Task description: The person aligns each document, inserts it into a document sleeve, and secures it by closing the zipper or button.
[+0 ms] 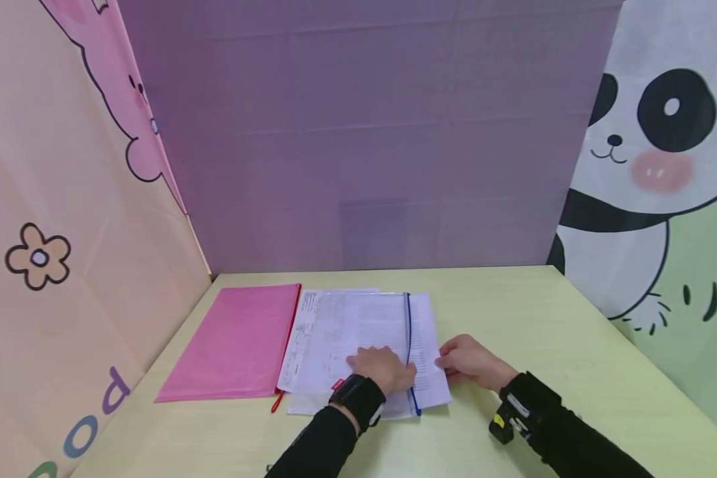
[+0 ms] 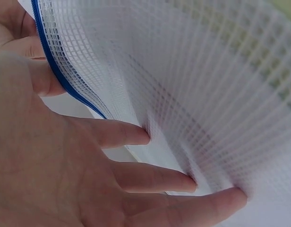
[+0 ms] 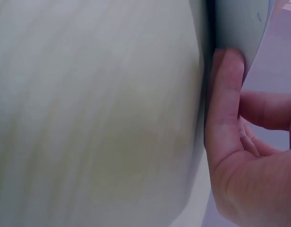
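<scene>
A clear mesh zip pouch (image 1: 334,338) with a blue zipper (image 1: 409,325) lies on the table, and papers (image 1: 432,378) stick out past its zipper edge on the right. My left hand (image 1: 382,369) rests on the pouch near the zipper. In the left wrist view, its fairly straight fingers (image 2: 159,177) touch the white mesh (image 2: 174,94), with the thumb by the zipper. At the papers' right edge, my right hand (image 1: 475,362) pinches the sheets between thumb and fingers. The right wrist view shows a fingertip against the white paper (image 3: 242,28).
To the left lies a pink zip pouch (image 1: 233,345) with a red zipper and a red pull (image 1: 277,401). Printed sheets (image 1: 299,338) show between the two pouches. The pale wooden table (image 1: 514,305) meets a purple cloth (image 1: 370,133) at the back and printed cloths at both sides.
</scene>
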A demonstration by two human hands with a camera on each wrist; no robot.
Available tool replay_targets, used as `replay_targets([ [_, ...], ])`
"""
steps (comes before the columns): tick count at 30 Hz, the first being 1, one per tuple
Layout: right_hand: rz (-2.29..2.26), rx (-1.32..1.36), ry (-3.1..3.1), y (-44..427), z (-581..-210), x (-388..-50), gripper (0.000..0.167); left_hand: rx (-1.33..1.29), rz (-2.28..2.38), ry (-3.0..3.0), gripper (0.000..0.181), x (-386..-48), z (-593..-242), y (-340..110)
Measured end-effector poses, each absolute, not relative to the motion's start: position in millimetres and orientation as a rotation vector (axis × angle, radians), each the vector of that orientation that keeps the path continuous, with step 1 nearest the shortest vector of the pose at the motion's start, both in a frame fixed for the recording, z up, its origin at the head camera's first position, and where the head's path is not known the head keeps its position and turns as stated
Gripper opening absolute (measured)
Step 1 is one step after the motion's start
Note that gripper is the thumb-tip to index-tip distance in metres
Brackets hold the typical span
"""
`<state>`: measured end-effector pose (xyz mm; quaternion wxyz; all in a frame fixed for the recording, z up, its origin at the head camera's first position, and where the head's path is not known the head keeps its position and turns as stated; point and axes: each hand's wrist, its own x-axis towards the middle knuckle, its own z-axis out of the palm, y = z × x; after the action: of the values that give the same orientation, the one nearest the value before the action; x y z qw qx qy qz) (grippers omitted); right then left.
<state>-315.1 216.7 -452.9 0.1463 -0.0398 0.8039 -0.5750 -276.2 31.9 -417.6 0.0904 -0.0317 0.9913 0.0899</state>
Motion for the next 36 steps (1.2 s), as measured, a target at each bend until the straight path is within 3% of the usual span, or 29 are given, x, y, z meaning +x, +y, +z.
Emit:
replay_targets([
  [12, -1.638, -0.081, 2.34, 203, -454, -318, 0.01, -0.058, 0.263, 2.962, 0.068, -278, -421, 30],
  [19, -1.699, -0.157, 2.234, 210, -454, -315, 0.022, -0.053, 0.259, 2.966, 0.068, -278, -422, 29],
  [36, -1.671, -0.091, 2.25, 211, -454, -309, 0.023, -0.06, 0.273, 2.973, 0.068, -277, -422, 29],
])
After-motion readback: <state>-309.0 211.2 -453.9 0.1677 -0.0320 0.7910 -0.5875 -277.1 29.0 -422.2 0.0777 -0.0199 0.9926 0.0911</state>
